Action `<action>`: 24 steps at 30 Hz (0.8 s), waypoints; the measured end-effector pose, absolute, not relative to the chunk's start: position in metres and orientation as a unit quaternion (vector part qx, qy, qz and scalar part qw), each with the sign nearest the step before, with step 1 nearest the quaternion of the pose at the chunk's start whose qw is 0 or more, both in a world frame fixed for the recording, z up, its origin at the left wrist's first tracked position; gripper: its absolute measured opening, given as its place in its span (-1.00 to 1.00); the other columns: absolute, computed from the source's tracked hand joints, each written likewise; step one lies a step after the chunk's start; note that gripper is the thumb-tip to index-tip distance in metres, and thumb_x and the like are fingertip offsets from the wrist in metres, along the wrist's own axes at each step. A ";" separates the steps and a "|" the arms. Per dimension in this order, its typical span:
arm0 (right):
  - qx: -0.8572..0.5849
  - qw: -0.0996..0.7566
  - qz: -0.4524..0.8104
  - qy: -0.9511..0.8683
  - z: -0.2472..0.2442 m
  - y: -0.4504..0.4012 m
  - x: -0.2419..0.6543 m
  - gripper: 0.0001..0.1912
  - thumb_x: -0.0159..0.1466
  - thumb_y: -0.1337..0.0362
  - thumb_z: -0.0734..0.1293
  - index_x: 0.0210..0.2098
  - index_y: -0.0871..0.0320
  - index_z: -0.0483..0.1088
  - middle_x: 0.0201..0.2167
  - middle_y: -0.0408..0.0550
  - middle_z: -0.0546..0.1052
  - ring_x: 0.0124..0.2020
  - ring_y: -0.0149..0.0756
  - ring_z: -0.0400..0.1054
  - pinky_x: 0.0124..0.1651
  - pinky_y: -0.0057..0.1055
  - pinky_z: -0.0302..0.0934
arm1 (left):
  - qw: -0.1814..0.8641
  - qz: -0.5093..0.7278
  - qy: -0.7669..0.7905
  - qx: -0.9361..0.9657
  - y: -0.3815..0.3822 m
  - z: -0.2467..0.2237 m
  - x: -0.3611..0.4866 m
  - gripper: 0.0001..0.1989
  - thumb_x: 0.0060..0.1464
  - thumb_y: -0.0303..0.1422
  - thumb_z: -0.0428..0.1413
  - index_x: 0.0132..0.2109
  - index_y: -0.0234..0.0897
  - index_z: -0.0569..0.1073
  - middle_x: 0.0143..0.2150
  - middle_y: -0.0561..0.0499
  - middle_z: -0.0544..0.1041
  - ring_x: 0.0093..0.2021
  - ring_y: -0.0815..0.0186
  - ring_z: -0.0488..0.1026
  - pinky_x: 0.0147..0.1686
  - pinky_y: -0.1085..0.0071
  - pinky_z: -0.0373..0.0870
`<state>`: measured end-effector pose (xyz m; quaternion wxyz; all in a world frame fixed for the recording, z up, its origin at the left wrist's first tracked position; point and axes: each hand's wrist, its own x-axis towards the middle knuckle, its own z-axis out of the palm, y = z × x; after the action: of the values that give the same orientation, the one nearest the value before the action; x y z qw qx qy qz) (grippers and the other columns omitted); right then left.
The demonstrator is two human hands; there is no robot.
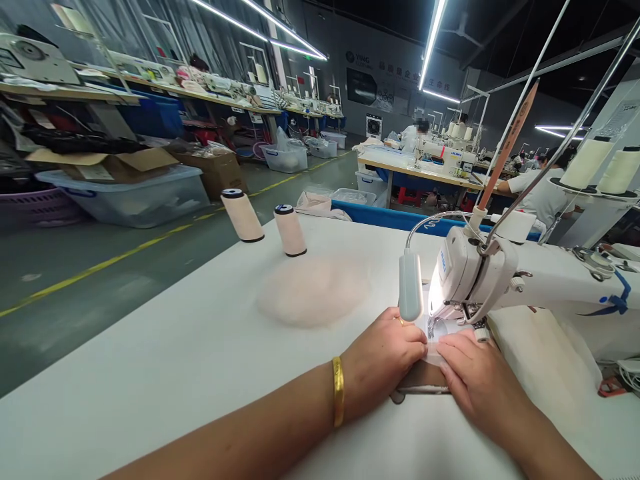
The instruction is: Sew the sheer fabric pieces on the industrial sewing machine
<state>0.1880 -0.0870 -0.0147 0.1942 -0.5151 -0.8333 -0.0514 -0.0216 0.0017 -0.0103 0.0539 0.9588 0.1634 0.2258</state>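
Observation:
At the sewing machine (pixel 453 273) on my right, my left hand (pixel 377 360) is closed, its fingertips on a small piece of pale fabric (pixel 431 355) just in front of the presser foot (pixel 433 328). My right hand (pixel 483 377) grips the same fabric from the other side, fingers bent and thumb drawn in. Much of the fabric is hidden beneath my fingers. A grey lamp head (pixel 411 287) hangs above my left hand, and light falls on the needle area. A gold bangle (pixel 339 392) circles my left wrist.
Two pale thread cones (pixel 243 217) stand at the table's far left edge. A blurred pale patch (pixel 315 290) shows on the white tabletop (pixel 200 340). Under the machine arm lies cream material (pixel 545 353). A pencil (pixel 510 143) stands upright on the machine. Beyond are other sewing tables and a person (pixel 540 190).

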 end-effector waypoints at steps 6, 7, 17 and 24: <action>-0.537 0.191 -0.044 -0.821 -0.016 -0.084 0.188 -0.80 0.42 0.42 0.16 -0.10 0.08 0.38 -0.20 0.01 0.54 -0.14 -0.09 0.40 -0.22 -0.27 0.15 | 0.023 0.228 0.175 0.957 0.007 -0.010 -0.019 -0.72 0.22 -0.62 0.01 -0.27 -0.23 0.55 -0.27 -0.02 0.60 -0.23 0.24 0.52 -0.14 0.29 0.34; -0.541 0.191 -0.042 -0.818 -0.017 -0.083 0.188 -0.79 0.43 0.41 0.17 -0.08 0.08 0.38 -0.20 0.02 0.54 -0.14 -0.08 0.39 -0.23 -0.27 0.15 | 0.019 0.229 0.178 0.957 0.008 -0.009 -0.019 -0.72 0.20 -0.63 0.02 -0.28 -0.23 0.54 -0.27 -0.02 0.61 -0.24 0.23 0.52 -0.14 0.29 0.34; -0.557 0.190 -0.028 -0.808 -0.021 -0.080 0.190 -0.72 0.42 0.38 0.17 0.04 0.08 0.40 -0.05 0.04 0.55 -0.11 -0.02 0.39 -0.23 -0.19 0.29 | 0.014 0.224 0.203 0.953 0.014 -0.005 -0.015 -0.76 0.21 -0.60 0.05 -0.38 -0.25 0.46 -0.27 0.01 0.61 -0.23 0.22 0.50 -0.16 0.28 0.31; -0.513 0.229 -0.043 -0.826 -0.019 -0.084 0.193 -0.71 0.43 0.40 0.18 0.08 0.10 0.37 0.06 0.07 0.56 0.06 -0.03 0.41 0.00 -0.10 0.36 | 0.010 0.193 0.297 0.935 0.004 0.008 -0.016 -0.84 0.17 -0.32 0.22 -0.13 -0.26 0.46 -0.09 -0.10 0.56 -0.12 0.06 0.43 -0.13 0.19 0.35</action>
<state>0.1930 -0.0839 -0.0188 0.2292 -0.5133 -0.8259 -0.0435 -0.0164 0.0037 0.0081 0.0096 0.9351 0.2974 0.1926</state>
